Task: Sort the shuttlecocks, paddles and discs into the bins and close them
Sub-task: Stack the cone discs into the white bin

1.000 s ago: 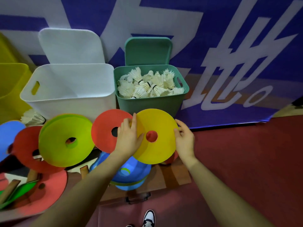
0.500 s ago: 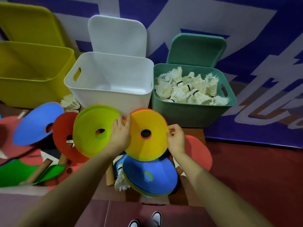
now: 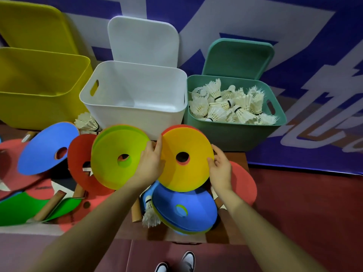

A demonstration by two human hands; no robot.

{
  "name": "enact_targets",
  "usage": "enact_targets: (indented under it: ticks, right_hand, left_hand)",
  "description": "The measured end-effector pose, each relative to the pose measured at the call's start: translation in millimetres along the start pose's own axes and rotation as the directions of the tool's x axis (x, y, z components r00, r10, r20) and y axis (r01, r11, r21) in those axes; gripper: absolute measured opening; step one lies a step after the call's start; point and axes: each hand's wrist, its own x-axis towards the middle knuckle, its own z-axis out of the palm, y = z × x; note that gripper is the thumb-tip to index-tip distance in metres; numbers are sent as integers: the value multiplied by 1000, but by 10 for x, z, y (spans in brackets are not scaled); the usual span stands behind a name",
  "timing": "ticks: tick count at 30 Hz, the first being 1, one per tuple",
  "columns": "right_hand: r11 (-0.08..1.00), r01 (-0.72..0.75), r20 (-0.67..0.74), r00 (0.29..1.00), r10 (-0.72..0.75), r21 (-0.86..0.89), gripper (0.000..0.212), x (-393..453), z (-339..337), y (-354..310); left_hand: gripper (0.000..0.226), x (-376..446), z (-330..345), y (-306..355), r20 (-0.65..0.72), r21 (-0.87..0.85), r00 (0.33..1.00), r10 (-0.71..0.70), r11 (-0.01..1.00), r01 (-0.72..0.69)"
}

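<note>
A yellow disc (image 3: 186,173) with a red disc stacked behind it is held upright between my left hand (image 3: 151,160) on its left rim and my right hand (image 3: 221,169) on its right rim. It hangs in front of the open white bin (image 3: 135,107), which looks empty. The green bin (image 3: 231,132) to the right holds several shuttlecocks (image 3: 225,107). The yellow bin (image 3: 39,103) stands open at the left. A lime disc (image 3: 110,160), red disc (image 3: 78,160) and blue disc (image 3: 45,148) lean to the left. A blue-topped disc stack (image 3: 184,209) lies below.
Red and green paddles (image 3: 39,205) with wooden handles lie at the lower left, another red paddle (image 3: 245,183) behind my right wrist. Loose shuttlecocks lie by the white bin (image 3: 86,122) and beside the disc stack (image 3: 150,214). Three lids lean on the blue wall. My shoes show at the bottom.
The view has swung left, bringing the yellow bin into sight. The two held discs, red then showing left of the yellow, have come together into one stack and now sit before the white bin.
</note>
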Motion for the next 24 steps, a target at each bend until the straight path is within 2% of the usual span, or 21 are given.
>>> enact_targets:
  ticks: [3, 6, 11, 13, 16, 20, 24]
  right_hand:
    - [999, 24, -65, 998, -22, 40, 39, -139, -161, -47]
    - [998, -5, -67, 998, 9, 65, 41, -314, -283, 19]
    - [996, -58, -60, 997, 54, -68, 38, -595, -379, 213]
    - [994, -78, -17, 997, 77, -83, 40, -703, -381, 263]
    - [987, -100, 60, 992, 109, -127, 44, -832, -364, 374]
    - [973, -128, 58, 988, 142, -193, 44, -984, -367, 478]
    - [966, -113, 54, 990, 129, -234, 45, -1074, -337, 626]
  left_hand:
    - [84, -83, -39, 108, -17, -32, 996, 82, 996, -83]
    - [84, -223, -43, 205, -8, -53, 995, 99, 994, -100]
    - [80, -538, 53, 290, 108, 44, 994, 34, 998, -39]
    - [81, -648, 108, 276, 148, 87, 989, -11, 996, -2]
    - [81, -796, 182, 220, 152, 79, 984, -89, 994, 77]
    - [71, -1046, 265, 183, 130, 217, 982, -138, 970, 107]
    - [67, -1172, 328, 146, 79, 229, 975, -209, 955, 186]
